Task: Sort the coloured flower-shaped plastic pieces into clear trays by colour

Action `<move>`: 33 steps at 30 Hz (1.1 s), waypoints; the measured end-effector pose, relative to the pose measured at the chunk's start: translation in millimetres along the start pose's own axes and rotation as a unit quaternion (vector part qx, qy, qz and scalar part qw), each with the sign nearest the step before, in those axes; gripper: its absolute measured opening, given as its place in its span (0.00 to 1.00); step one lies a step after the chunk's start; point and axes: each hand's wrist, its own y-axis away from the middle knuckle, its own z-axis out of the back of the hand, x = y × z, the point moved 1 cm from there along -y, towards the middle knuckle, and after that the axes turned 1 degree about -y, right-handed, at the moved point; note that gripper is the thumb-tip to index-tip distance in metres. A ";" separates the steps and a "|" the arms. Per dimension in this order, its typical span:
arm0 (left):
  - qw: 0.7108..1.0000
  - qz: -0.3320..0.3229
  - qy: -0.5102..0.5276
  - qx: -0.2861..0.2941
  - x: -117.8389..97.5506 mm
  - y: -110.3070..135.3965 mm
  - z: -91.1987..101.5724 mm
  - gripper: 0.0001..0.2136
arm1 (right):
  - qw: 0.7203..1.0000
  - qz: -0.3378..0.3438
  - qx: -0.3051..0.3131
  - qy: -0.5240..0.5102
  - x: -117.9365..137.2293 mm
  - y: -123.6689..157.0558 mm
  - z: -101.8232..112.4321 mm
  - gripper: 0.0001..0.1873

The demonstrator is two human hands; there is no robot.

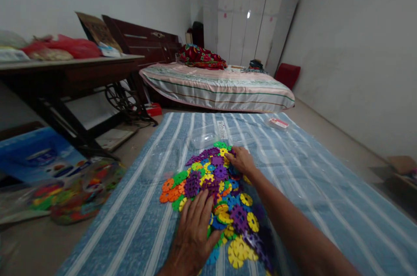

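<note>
A heap of colourful plastic snowflake discs (215, 189) lies on the striped cloth. Most pieces are round and notched, in yellow, green, orange and blue; several purple square pieces (239, 218) are among them. My left hand (195, 228) rests with its fingers stretched over the near left side of the heap, touching the pieces. At the far right edge of the heap is my right hand (241, 163), its fingers bent and closed against the pieces; what lies between them is hidden. Clear plastic (260, 241) seems to cover pieces beneath my right forearm.
A clear plastic container (204, 139) stands behind the heap. A small red and white box (278, 123) lies at the far right of the blue striped cloth (130, 224). Bags of coloured pieces (81, 197) sit on the left, below a sewing-machine table (71, 64). Beyond is a bed (221, 89).
</note>
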 end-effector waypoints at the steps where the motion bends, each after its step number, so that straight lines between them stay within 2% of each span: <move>1: 1.000 -0.004 -0.003 0.003 0.9 1.2 -0.1 0.27 | 1.000 0.002 0.009 -0.004 -0.5 -1.7 -4.8 0.20; 3: 1.000 -0.012 -0.005 0.006 2.9 2.9 -0.2 0.26 | 0.999 0.030 0.013 -0.024 1.1 3.7 -13.7 0.20; 7: 1.000 -0.014 0.013 -0.011 6.8 3.8 -1.9 0.25 | 0.991 0.095 0.005 -0.093 9.3 33.8 -22.1 0.16; 12: 0.998 0.009 0.047 -0.042 8.9 2.2 -4.2 0.24 | 0.979 0.112 -0.016 -0.168 16.4 71.0 -17.0 0.15; 18: 0.996 0.027 0.063 -0.059 10.8 -1.4 0.2 0.24 | 0.970 0.126 -0.029 -0.205 22.1 103.2 -6.3 0.12; 20: 0.995 0.034 0.075 -0.057 12.0 -1.0 -0.4 0.23 | 0.963 0.132 -0.046 -0.231 22.0 113.7 -5.2 0.12; 23: 0.993 0.047 0.093 -0.060 13.9 0.5 -2.9 0.23 | 0.953 0.129 -0.113 -0.249 16.1 130.7 -5.0 0.12; 28: 0.992 0.043 0.102 -0.066 17.4 -0.3 -3.0 0.21 | 0.952 0.117 -0.218 -0.178 -11.5 159.6 4.0 0.10; 33: 0.988 0.053 0.113 -0.086 19.7 -2.5 -1.6 0.19 | 0.939 0.125 -0.320 0.003 -51.1 182.7 32.8 0.10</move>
